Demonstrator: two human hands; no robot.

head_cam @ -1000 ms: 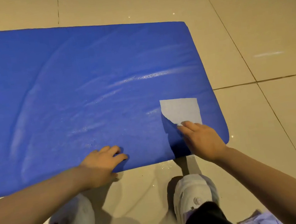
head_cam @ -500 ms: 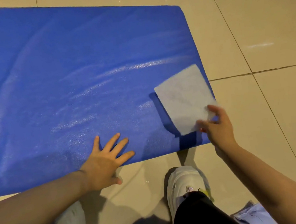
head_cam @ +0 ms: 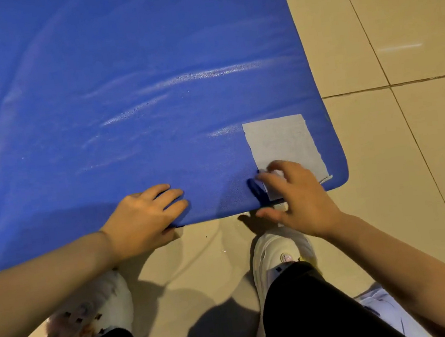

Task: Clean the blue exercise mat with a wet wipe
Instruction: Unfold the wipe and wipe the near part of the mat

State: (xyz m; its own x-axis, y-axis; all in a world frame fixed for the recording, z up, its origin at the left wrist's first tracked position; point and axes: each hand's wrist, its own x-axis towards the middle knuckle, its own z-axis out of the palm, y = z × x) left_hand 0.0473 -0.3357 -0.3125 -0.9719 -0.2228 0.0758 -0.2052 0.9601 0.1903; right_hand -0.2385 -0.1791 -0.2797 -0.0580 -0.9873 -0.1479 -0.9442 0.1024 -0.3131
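The blue exercise mat (head_cam: 121,96) lies on the tiled floor and fills the upper left of the view, with wet streaks shining across it. A pale rectangular wet wipe (head_cam: 280,141) lies flat on the mat's near right corner. My right hand (head_cam: 299,200) presses bent fingertips on the wipe's near end, while its thumb is spread out over the floor. My left hand (head_cam: 140,221) rests on the mat's near edge with its fingers together on top.
My two feet stand on the beige tiled floor (head_cam: 408,16) just short of the mat: a white shoe (head_cam: 281,256) on the right, a white slipper (head_cam: 91,318) on the left. A pale packet (head_cam: 383,305) lies at the bottom right.
My right hand had lifted the wipe off the mat by its near edge; now the wipe lies flat on the near right corner. My left hand's spread fingers have drawn together.
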